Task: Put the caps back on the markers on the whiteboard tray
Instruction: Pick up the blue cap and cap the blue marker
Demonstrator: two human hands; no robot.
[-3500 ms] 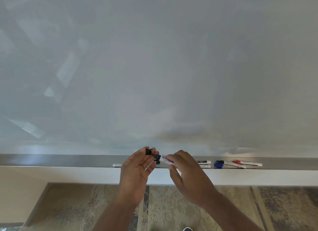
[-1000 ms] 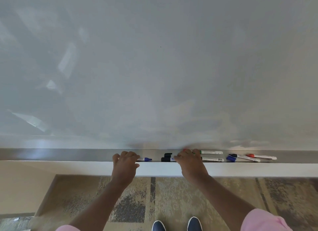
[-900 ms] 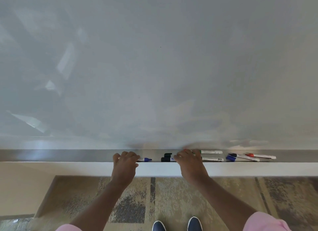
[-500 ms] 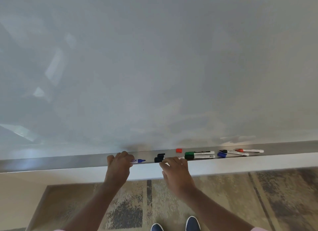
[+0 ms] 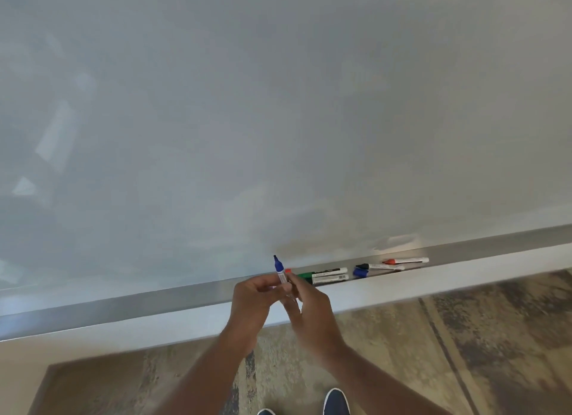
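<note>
Steel tray lay bare leftward; both hands, left hand and right hand, pinched an upright uncapped blue marker; green marker, blue cap and red marker crowded the right.

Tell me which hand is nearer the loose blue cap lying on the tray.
Right. The right hand is left of the blue cap, across the green marker; the left hand is farther left, holding the blue marker.
</note>
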